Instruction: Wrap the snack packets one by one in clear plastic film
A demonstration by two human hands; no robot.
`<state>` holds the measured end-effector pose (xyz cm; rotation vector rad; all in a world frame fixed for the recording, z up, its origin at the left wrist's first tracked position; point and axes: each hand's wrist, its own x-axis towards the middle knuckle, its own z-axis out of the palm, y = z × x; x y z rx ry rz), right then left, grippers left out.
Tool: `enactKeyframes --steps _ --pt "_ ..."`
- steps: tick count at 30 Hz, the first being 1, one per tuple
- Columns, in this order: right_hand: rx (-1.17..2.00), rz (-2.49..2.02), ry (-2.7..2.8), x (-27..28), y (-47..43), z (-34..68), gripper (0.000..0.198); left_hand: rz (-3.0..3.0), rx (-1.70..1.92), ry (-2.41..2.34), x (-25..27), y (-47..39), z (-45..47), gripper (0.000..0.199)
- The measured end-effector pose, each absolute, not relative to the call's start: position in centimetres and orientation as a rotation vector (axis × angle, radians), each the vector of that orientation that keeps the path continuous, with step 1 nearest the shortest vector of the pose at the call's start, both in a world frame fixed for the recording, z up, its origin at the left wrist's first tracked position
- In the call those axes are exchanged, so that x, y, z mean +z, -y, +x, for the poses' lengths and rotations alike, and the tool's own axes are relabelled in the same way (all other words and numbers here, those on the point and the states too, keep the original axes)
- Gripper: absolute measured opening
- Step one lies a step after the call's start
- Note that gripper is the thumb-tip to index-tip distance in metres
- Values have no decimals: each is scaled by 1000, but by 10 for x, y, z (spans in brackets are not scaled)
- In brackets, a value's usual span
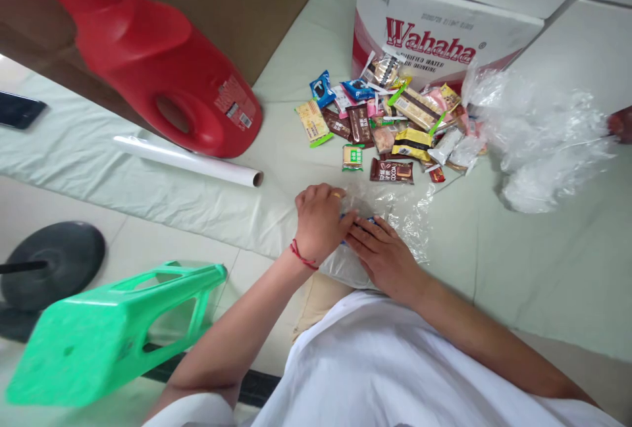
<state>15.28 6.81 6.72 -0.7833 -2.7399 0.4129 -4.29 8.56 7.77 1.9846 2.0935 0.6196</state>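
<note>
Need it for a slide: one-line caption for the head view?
Left hand and right hand on crinkled clear plastic, with wrapped snacks heaped before a Wahaha carton.

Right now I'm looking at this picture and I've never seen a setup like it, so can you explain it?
There's no machine: these are a person's bare hands, seen by a camera worn on their head. The left hand, wearing a red bracelet, and the right hand touch clear plastic around something blue, mostly hidden; I can't tell how firmly. Beyond, wrapped snacks lie piled on the pale covering before a Wahaha box.
</note>
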Motion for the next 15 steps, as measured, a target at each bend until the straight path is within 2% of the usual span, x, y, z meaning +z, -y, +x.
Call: enactKeyframes --steps 3,9,15 --pt "427 -770 2741 65 -68 154 47 1899 498 -2125 72 -89 -54 15" --pt "433 -809 2723 59 -65 154 53 1480 539 -2176 69 -92 -91 31" --pt "390 -844 2712 61 -62 156 49 1452 497 -2152 64 -91 -99 32"
